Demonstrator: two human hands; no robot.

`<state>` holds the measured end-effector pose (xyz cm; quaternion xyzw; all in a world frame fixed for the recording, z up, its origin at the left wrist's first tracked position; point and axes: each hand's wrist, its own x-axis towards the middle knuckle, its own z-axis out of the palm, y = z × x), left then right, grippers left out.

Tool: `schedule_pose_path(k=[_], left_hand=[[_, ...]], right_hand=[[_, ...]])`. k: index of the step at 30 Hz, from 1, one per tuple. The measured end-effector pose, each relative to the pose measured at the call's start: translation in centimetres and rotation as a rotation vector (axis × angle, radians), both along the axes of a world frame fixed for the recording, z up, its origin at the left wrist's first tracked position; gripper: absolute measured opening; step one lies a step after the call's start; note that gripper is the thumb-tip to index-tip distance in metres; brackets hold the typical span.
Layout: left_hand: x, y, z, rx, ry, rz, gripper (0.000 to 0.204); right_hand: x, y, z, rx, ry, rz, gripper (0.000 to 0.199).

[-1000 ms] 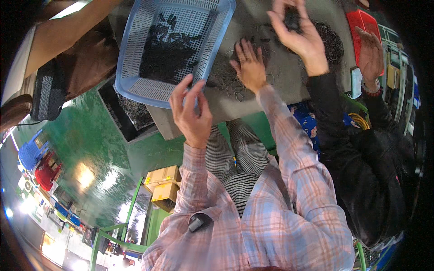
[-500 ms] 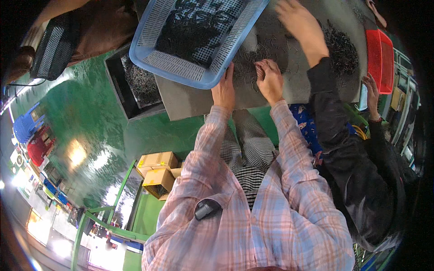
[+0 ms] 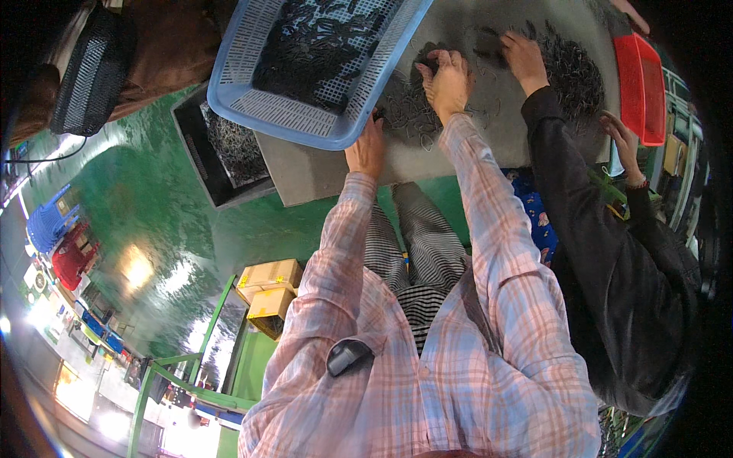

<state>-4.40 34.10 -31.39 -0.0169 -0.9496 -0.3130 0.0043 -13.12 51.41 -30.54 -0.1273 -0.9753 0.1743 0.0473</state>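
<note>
My left hand [image 3: 366,153] is on the grey table beside the lower right corner of a blue plastic basket [image 3: 279,130]. The basket rim hides part of its fingers, which look closed, with something small and dark at the tips. Black, thin pieces [image 3: 309,57] lie heaped in the basket. Further up the table, my right hand [image 3: 448,85] reaches over a dark clump of small pieces, thumb and fingers apart. Between my two hands, thin wiry pieces [image 3: 412,114] are scattered on the tabletop.
A co-worker's hand [image 3: 525,62] in a black sleeve works by a large pile of dark pieces [image 3: 573,80]. Another hand [image 3: 624,145] is at the table's right edge, near a red tray [image 3: 642,91]. A black crate [image 3: 200,145] of wiry pieces stands left, cardboard boxes [image 3: 269,278] below.
My right hand has moved up and away across the table, its fingers spreading from a pinch. The co-worker's hand has come down toward the pile. The basket appears shifted slightly left.
</note>
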Motion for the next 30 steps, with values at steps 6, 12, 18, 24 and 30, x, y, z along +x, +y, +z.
schedule_pose_path(k=[6, 12, 18, 24, 30], left_hand=[[-0.2, 0.7, 0.7, -0.016, -0.1, 0.0, 0.027], [0.1, 1.2, 2.6, 0.06, -0.022, -0.022, 0.023], [-0.5, 0.1, 11.9, 0.273, 0.045, 0.01, 0.021], [-4.5, -3.7, 16.3, -0.081, 0.37, 0.319, 0.023], [-0.1, 0.0, 14.4, 0.219, 0.226, -0.05, 0.029]], right_hand=[[0.3, 0.6, 0.2, 0.01, -0.146, 0.047, 0.017], [2.6, 2.2, -1.9, -0.306, 0.031, 0.009, 0.02], [2.9, 2.9, -0.2, -0.183, 0.019, -0.095, 0.013], [2.4, 2.1, -0.6, -0.283, -0.041, 0.04, 0.011], [2.3, 1.9, -0.9, -0.099, -0.174, 0.276, 0.014]])
